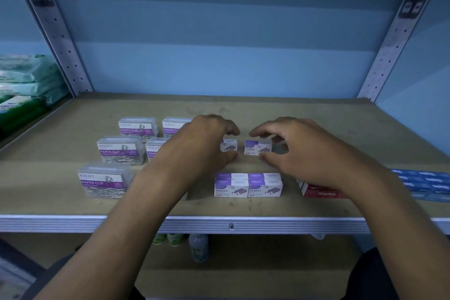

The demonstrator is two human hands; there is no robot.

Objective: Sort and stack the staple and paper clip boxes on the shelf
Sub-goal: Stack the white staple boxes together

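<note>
From my remote seat I saw a tan board shelf (pixel 316 114) with a pale metal front edge, perforated grey uprights (pixel 60 39) rising against a blue wall. My left hand (pixel 207 136) arched over one small staple box (pixel 229 145) at frame centre, fingers curled round it. My right hand (pixel 294 151) spread wide about a second staple box (pixel 257 147); I could not tell if it touched. Stacked staple boxes (pixel 248 185) sat nearer, clear paper clip boxes (pixel 120 150) left of centre. Green packets (pixel 24 80) lay at far left.
</note>
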